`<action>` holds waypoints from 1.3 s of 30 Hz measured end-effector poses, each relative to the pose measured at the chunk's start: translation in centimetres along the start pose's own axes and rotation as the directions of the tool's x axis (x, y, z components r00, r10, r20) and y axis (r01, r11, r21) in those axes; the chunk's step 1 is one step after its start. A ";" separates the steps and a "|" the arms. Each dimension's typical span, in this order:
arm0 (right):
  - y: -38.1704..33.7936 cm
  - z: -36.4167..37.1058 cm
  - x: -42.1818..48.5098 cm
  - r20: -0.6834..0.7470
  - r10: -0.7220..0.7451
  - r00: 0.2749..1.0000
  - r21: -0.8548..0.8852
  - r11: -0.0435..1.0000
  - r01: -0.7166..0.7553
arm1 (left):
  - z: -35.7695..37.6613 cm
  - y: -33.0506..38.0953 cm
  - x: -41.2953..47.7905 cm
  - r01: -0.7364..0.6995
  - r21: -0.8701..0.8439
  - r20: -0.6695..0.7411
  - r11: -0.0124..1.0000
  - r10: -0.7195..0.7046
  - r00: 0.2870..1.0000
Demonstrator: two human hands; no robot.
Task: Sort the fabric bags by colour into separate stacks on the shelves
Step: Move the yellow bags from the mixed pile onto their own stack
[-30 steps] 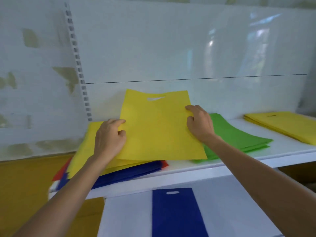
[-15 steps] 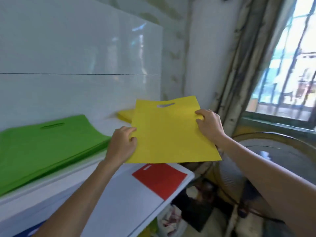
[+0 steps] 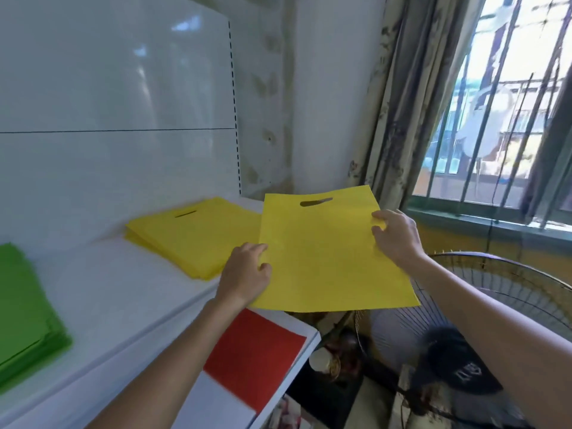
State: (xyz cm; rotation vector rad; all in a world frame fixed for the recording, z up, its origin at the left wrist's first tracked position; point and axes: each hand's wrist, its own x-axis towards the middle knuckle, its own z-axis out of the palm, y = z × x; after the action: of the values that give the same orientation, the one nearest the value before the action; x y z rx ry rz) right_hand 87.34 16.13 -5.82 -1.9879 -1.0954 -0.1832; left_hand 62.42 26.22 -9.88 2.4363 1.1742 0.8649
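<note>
At the far left, a stack of green bags (image 3: 21,308) lies on the upper shelf (image 3: 117,292), partly cut off by the frame edge. Further right on the same white shelf, well apart from the green ones, sits a stack of yellow bags (image 3: 192,236) with the handle slots toward the wall.

The left hand (image 3: 246,275) grips the left edge of a single yellow bag (image 3: 328,258), with the thumb curled onto its top face. The other fingers seem to fold around the edge, though motion blur makes this hard to confirm. The bag is held nearly flat in the air just beside the yellow stack, and its left edge overlaps the stack's right side in the view. Its handle cut-out points away from the person.

Below it, a red bag (image 3: 257,351) lies on the lower shelf (image 3: 226,404).

The right hand (image 3: 396,236) pinches the bag's right edge near the top, fingertips on the upper face. Beyond stand a fan (image 3: 495,289), a curtain (image 3: 399,103) and a barred window (image 3: 510,103).
</note>
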 end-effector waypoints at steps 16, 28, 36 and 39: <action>-8.5 14.1 14.4 0.183 -0.327 0.927 0.133 0.943 0.306 | -6.2 -6.0 8.8 0.264 0.118 -0.322 0.957 -0.214 0.922; -13.2 24.7 17.7 0.582 -0.607 0.541 0.215 0.757 0.618 | -6.2 -7.0 5.2 0.675 0.200 -0.464 0.711 -0.538 0.704; -13.5 26.6 17.8 0.663 -0.577 0.477 0.247 0.770 0.588 | -5.4 -6.1 4.9 0.779 0.344 -0.387 0.524 -0.677 0.626; -15.9 24.8 15.8 0.464 -0.718 0.519 0.477 0.696 0.537 | -6.7 -5.7 3.5 0.779 0.270 -0.570 0.567 -0.557 0.603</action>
State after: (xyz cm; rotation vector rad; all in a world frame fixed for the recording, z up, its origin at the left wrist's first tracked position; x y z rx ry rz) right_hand 78.74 48.38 -4.50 -1.2980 -2.1566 0.2779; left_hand 56.44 32.52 -6.24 1.7700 2.5810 0.9111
